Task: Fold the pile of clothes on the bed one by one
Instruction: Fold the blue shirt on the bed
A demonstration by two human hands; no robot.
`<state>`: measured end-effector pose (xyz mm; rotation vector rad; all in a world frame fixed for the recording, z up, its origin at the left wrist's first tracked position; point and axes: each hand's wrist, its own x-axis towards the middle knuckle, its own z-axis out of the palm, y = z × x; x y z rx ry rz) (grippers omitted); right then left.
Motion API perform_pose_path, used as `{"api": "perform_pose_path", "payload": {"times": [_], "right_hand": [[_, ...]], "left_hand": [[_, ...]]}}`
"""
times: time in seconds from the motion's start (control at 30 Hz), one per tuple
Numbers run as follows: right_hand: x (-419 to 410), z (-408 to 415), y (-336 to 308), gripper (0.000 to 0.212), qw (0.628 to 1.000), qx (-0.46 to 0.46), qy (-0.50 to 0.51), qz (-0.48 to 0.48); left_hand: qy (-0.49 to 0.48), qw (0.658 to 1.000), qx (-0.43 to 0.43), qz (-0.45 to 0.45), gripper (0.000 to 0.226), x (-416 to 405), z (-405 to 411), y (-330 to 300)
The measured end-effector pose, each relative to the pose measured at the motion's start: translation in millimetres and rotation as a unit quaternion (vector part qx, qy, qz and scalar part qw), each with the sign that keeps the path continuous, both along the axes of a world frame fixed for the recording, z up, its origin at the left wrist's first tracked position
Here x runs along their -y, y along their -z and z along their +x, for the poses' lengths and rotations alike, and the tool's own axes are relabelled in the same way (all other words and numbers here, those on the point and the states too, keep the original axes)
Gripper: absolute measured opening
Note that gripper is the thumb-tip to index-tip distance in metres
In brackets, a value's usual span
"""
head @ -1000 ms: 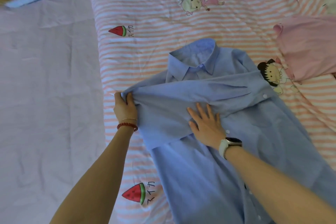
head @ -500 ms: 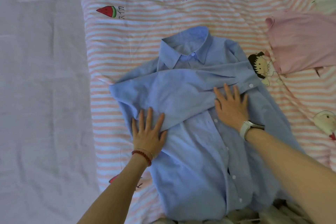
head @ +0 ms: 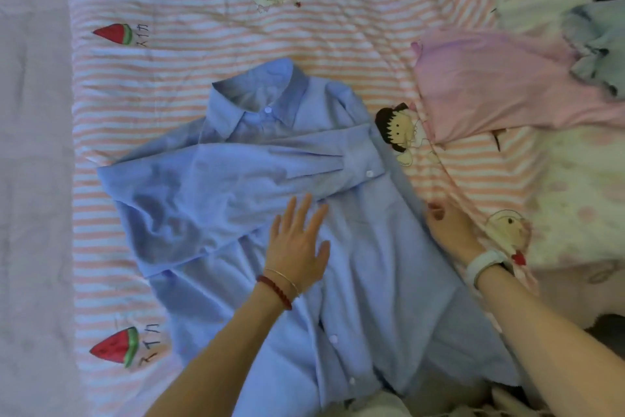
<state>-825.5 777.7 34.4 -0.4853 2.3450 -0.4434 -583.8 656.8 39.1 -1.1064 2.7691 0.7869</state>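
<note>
Both hands have shifted right since half a second ago: the left hand (head: 297,247) now lies flat, fingers spread, on the middle of the shirt (head: 372,264), and the right hand (head: 446,227) has gone to the shirt's right edge, fingers tucked under it; whether they pinch it I cannot tell. Head view: the shirt lies face up on the striped quilt (head: 203,78), one sleeve (head: 236,180) folded across the chest. A pink garment (head: 490,85) waits far right. Hold the middle firmly, then bring the right side over in a straight line.

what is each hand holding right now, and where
Left hand lies flat on the shirt, gripping nothing. Right hand is at its right edge; a grip cannot be told.
</note>
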Motion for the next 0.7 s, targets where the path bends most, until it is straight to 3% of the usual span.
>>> {"api": "perform_pose_path", "payload": {"times": [0.1, 0.2, 0.37, 0.47, 0.57, 0.7], "right_hand": [[-25.3, -6.2, -2.6, 0.015, 0.992, 0.119, -0.034, -0.006], [-44.4, -14.4, -6.5, 0.029, 0.984, 0.174, -0.009, -0.039], [-58.5, -54.7, -12.2, 0.029, 0.985, 0.136, -0.015, -0.105], [-57.5, -87.1, -25.7, 0.036, 0.987, 0.049, -0.014, -0.150], [-58.6, -108.8, -42.4, 0.025, 0.971, 0.091, 0.007, -0.223], [-84.9, -111.9, -36.8, 0.007, 0.976, 0.168, -0.077, -0.114]], "left_hand": [[0.037, 0.998, 0.031, 0.043, 0.062, -38.5, -47.0, 9.2], [0.032, 0.994, 0.086, 0.053, 0.076, -56.0, -72.4, 20.4], [0.028, 0.981, 0.164, 0.096, 0.081, -55.1, -77.6, 29.9], [0.019, 0.976, 0.181, 0.116, 0.063, -50.7, -81.9, 28.7], [0.018, 0.972, 0.200, 0.124, 0.058, -47.8, -86.7, 24.6], [0.020, 0.964, 0.231, 0.130, 0.055, -44.9, -97.7, 17.5]]}}
